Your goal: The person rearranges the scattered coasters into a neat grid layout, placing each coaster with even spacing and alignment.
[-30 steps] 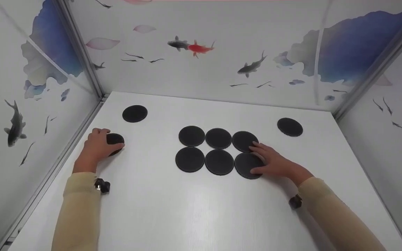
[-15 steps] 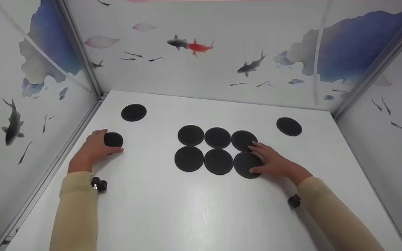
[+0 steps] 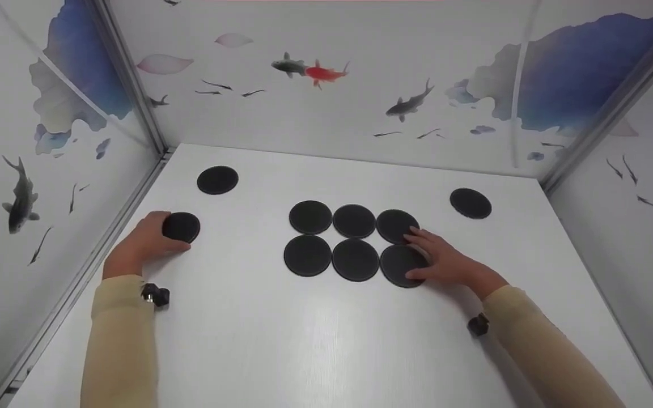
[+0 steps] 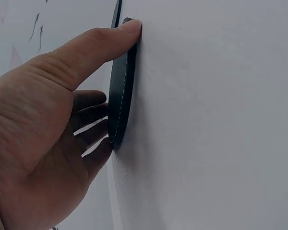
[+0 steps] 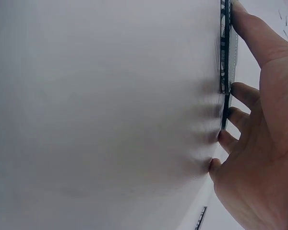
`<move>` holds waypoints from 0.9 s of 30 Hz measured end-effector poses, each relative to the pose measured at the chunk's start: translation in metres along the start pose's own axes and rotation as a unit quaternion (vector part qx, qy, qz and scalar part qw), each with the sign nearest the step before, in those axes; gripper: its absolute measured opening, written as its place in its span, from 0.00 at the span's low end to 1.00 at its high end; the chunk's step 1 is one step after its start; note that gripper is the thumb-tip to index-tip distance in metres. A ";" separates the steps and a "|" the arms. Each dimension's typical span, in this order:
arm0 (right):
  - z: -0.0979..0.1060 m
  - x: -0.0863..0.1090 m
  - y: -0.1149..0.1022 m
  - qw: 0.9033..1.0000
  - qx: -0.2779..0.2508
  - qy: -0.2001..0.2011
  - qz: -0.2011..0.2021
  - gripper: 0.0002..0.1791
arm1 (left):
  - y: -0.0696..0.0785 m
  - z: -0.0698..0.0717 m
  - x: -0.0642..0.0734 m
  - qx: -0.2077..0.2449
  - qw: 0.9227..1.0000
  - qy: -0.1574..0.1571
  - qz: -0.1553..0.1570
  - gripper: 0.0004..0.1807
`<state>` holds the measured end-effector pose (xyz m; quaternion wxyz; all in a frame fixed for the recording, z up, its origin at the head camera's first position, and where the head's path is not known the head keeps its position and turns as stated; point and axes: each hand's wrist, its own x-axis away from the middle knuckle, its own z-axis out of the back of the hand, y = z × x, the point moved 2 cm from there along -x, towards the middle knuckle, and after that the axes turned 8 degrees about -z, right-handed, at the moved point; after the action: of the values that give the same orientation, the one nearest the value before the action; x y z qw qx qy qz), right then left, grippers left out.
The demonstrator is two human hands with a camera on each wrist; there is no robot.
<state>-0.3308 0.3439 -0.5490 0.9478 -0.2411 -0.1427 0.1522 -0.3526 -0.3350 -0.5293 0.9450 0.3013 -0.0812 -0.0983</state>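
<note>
In the head view my left hand [image 3: 144, 242] holds a round black coaster [image 3: 182, 228] at the table's left, thumb at its near edge and fingers at its far side. The left wrist view shows this stitched coaster [image 4: 119, 91] edge-on between thumb and fingertips; a shadow lies beside it. My right hand [image 3: 448, 263] spreads over the right end of a two-row block of coasters. Its thumb touches the lower right coaster [image 3: 397, 266] and its fingertips touch the upper right coaster [image 3: 393, 222]. In the right wrist view, the fingers reach to the table surface beside the coasters.
Touching one another in the block are further coasters, such as the lower middle one [image 3: 355, 260]. Single coasters lie at the back left [image 3: 217, 180] and back right [image 3: 470, 203] of the white table [image 3: 281, 340]. Printed panels [image 3: 349, 119] wall the back and sides.
My left hand has shifted left, and its coaster has come slightly left with it, more of the black top now showing. The right hand and the block have stayed in place.
</note>
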 end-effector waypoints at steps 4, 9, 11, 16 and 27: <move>0.000 0.000 -0.001 1.000 0.007 -0.002 -0.006 0.54 | -0.003 0.001 -0.001 -0.011 1.000 0.005 -0.002 0.55; -0.001 0.001 0.001 1.000 0.003 -0.001 -0.005 0.55 | -0.009 -0.003 -0.004 -0.036 0.999 0.020 -0.004 0.53; -0.001 0.002 0.001 1.000 -0.007 0.000 0.000 0.54 | -0.011 -0.005 -0.005 -0.047 0.998 0.028 -0.006 0.52; -0.002 0.002 0.002 1.000 -0.018 -0.001 0.003 0.55 | -0.011 -0.005 -0.008 -0.071 0.997 0.039 -0.014 0.52; 0.000 0.003 -0.001 1.000 -0.010 -0.004 -0.001 0.54 | 0.000 -0.003 -0.010 -0.071 0.997 0.029 -0.017 0.55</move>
<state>-0.3278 0.3442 -0.5483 0.9451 -0.2496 -0.1479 0.1503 -0.3617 -0.3311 -0.5327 0.9642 0.2372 -0.0416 -0.1113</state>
